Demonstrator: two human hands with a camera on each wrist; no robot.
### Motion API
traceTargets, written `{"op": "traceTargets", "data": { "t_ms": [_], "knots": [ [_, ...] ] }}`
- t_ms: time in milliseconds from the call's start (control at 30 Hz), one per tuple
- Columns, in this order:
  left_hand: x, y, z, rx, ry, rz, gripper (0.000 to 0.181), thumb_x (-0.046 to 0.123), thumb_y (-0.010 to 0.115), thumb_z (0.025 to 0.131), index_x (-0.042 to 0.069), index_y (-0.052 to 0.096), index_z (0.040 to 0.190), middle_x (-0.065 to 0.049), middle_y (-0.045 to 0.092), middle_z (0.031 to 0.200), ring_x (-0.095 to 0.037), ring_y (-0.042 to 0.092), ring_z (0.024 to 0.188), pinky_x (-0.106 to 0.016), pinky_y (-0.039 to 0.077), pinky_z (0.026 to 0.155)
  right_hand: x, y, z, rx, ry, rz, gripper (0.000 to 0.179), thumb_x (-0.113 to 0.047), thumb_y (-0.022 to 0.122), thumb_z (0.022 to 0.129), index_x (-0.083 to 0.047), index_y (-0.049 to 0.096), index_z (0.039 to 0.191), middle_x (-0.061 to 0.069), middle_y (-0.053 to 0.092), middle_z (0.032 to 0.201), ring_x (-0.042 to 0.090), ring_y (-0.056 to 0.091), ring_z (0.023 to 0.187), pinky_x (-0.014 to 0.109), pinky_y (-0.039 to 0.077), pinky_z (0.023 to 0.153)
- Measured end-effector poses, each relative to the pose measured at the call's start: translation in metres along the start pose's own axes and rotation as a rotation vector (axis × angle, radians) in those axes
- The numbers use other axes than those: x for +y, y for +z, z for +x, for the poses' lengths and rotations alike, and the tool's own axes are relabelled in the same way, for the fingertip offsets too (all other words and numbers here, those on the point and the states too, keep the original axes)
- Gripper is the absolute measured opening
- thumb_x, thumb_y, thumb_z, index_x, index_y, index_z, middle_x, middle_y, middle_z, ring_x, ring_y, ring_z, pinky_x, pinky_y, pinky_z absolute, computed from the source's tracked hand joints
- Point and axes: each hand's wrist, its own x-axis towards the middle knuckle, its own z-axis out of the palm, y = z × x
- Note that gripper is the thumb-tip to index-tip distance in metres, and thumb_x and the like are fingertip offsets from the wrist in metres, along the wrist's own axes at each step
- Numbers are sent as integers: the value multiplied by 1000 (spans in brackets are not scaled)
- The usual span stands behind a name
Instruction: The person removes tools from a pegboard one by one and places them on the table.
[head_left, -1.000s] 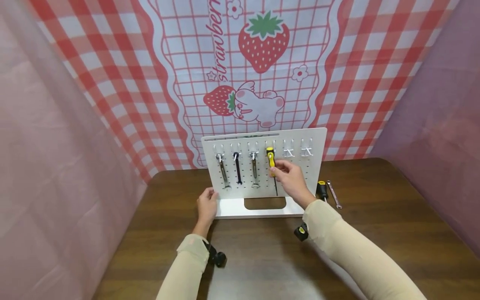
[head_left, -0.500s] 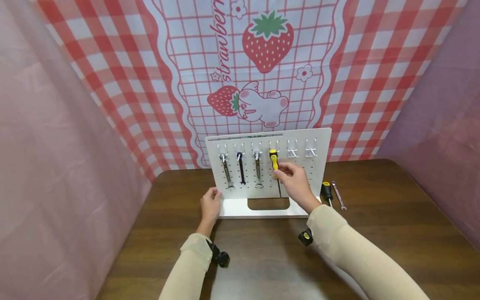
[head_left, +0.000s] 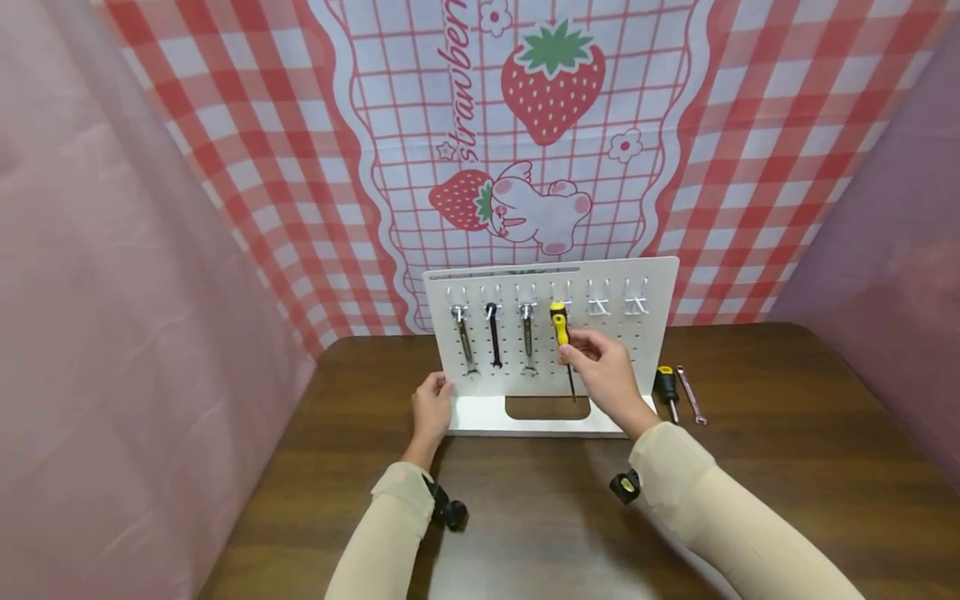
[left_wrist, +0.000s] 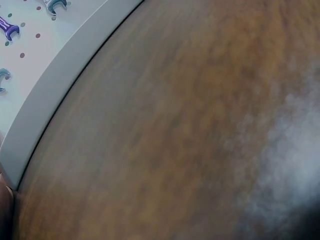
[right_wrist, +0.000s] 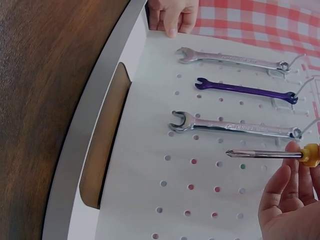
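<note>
A yellow-and-black screwdriver (head_left: pixel 559 321) points tip down in front of the fourth hook of a white pegboard (head_left: pixel 480 379). My right hand (head_left: pixel 606 371) pinches its lower handle between thumb and fingers. In the right wrist view, the cross-shaped tip stands apart from the board's face; whether the handle is on the hook cannot be told. My left hand (head_left: pixel 432 408) grips the board's lower left edge, its fingers partly hidden. On the first three hooks hang a silver wrench (right_wrist: pixel 232 60), a dark wrench (right_wrist: pixel 245 90) and another silver wrench (right_wrist: pixel 240 127).
Two hooks (head_left: pixel 615 302) on the board's right side bear nothing. On the wooden table (head_left: pixel 525 517), right of the board, lie a black-and-yellow screwdriver (head_left: pixel 666 385) and a small wrench (head_left: pixel 692 396). A checked strawberry cloth (head_left: pixel 360 208) hangs behind the board.
My right hand has lowered the screwdriver slightly against the board, its tip now below the panel's bottom edge. The left hand keeps its grip. The head view has shifted a little to the left.
</note>
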Motion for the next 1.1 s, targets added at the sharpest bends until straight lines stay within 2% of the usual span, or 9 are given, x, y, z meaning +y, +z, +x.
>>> {"op": "traceTargets", "data": {
  "t_ms": [167,233,467,767,900,1100],
  "knots": [
    [3,11,0,-9,6,-14,9,-1,65,95,-4,70,102,-20,71,99,-33,67,95,-48,54,87,-4,-8,-4,8,-1,4,25,-8,68,96,8,67,115,23,72,98,28,71,86,19,54,71],
    [4,14,-1,-11,6,-17,9,-1,65,95,-5,70,101,-20,71,99,-33,67,95,-48,54,87,-5,-11,-6,6,8,6,25,-9,68,97,8,67,116,23,72,99,30,70,87,20,54,71],
    [3,17,-2,-38,7,-21,11,1,65,96,-5,70,104,-21,71,100,-34,67,99,-47,54,90,-5,-17,-16,3,14,-16,28,-13,67,98,7,65,119,21,71,102,16,69,86,18,54,74],
    [-4,6,-5,-23,-18,-8,11,0,64,97,-7,69,104,-22,71,102,-35,67,101,-48,53,91,-5,-17,-24,-2,3,27,24,-6,69,96,9,66,114,20,71,99,6,68,81,18,55,73],
    [-5,2,-2,-20,-7,-1,12,0,63,97,-7,68,106,-23,70,103,-36,67,102,-49,53,91,-3,-29,-28,6,4,18,26,-6,70,95,10,66,115,21,71,98,4,68,79,17,54,73],
    [-3,2,0,-33,-6,-1,11,1,63,97,-6,68,105,-22,70,102,-35,66,100,-49,53,88,6,-64,-35,45,9,-8,27,-8,67,97,13,64,115,26,71,98,4,68,77,21,57,71]
  ]
}}
